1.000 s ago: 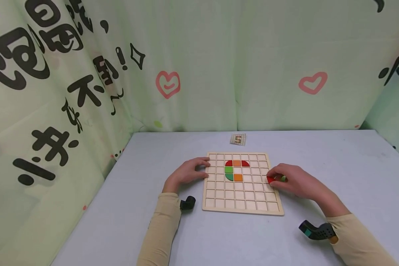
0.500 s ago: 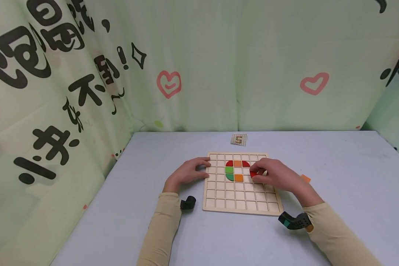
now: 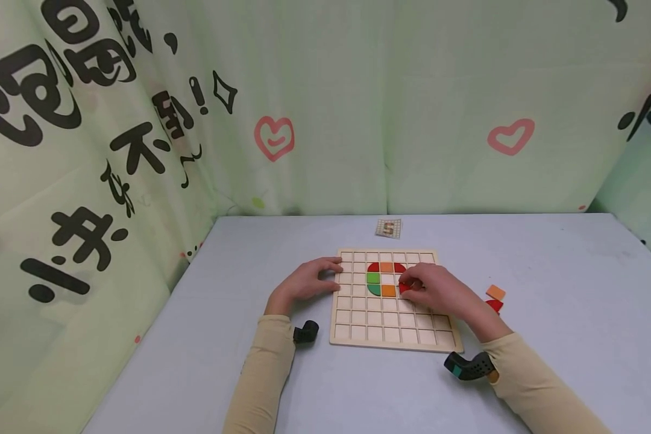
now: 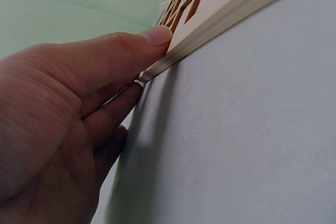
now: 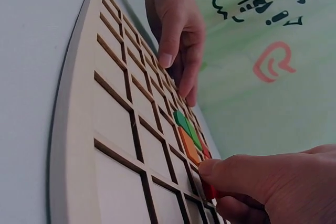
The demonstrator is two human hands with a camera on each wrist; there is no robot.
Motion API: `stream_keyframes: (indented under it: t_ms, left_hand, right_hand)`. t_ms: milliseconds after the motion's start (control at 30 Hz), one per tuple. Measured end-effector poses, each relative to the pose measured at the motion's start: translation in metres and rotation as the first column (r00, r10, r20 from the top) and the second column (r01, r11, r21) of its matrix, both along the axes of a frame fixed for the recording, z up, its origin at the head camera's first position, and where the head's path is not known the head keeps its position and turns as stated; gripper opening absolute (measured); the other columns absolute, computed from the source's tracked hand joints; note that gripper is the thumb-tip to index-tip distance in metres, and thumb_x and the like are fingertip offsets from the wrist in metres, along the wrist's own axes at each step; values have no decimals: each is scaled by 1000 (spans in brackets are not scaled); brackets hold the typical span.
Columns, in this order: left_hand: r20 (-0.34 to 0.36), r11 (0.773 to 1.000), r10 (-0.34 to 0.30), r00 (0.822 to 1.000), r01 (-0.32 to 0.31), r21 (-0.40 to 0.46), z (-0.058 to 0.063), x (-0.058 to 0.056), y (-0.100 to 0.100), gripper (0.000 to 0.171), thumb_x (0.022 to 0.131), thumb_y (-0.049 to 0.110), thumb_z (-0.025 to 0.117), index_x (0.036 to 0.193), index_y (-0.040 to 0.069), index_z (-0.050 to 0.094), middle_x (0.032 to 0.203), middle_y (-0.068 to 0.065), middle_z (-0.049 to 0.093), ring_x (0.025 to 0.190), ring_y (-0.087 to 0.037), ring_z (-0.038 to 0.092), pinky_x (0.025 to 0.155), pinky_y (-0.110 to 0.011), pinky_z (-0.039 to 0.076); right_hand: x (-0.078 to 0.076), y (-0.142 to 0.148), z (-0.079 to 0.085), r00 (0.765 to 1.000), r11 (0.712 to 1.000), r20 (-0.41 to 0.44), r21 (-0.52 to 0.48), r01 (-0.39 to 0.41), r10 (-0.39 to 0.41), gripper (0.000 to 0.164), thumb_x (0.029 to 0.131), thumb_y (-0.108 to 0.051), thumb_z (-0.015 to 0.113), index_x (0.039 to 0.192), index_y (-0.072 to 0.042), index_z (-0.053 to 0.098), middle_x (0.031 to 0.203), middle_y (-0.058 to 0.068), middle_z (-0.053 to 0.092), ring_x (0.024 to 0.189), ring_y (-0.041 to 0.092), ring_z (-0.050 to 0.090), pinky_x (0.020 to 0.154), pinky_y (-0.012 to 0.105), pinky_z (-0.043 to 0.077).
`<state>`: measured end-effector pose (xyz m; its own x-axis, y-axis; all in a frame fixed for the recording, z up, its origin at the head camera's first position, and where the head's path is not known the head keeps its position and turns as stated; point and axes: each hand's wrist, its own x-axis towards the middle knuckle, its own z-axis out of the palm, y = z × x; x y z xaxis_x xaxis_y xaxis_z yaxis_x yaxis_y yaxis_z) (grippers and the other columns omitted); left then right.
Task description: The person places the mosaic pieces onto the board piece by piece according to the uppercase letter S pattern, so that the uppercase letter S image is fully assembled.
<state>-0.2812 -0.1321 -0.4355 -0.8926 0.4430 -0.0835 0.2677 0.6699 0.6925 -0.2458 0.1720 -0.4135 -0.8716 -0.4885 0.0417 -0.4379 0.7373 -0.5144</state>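
Note:
A square wooden grid board lies on the table. My left hand touches its left rim with extended fingers; in the left wrist view the thumb rests on the rim. With thumb and fingertips, my right hand pinches a red tile at a grid cell, right of an orange tile. Fingers hide part of the red tile, which also shows in the right wrist view. Around that spot, several cells hold tiles, among them a light green one and a dark green rounded one.
A loose orange tile and a red one lie on the table, partly behind the right wrist. Beyond the board is a small patterned card. A pale green curtain with printed characters and hearts surrounds the table.
My right hand has carried the red tile leftward from the board's right edge to the cell beside the orange tile. Loose tiles have come into view behind it. My left hand stays put.

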Motion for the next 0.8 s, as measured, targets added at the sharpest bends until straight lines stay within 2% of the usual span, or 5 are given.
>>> stream_keyframes:
  t_ms: [533,800]
  left_hand:
    - [-6,1000,-11,1000,11,-3,1,1,-1,38,92,18,73,129,8,66,155,-1,48,149,-22,36,123,-39,31]
    - [-12,1000,-13,1000,13,-7,1,1,-1,38,92,18,72,129,8,66,155,-1,48,149,-22,36,123,-40,31]
  right_hand:
    - [-2,-3,-10,999,1000,-45,7,-6,6,12,90,-11,73,101,-6,73,91,1,66,81,13,56,73,30,52]
    - [-1,-4,-8,999,1000,-42,22,12,-11,13,90,-13,73,101,-6,73,91,2,67,82,15,56,74,31,52]
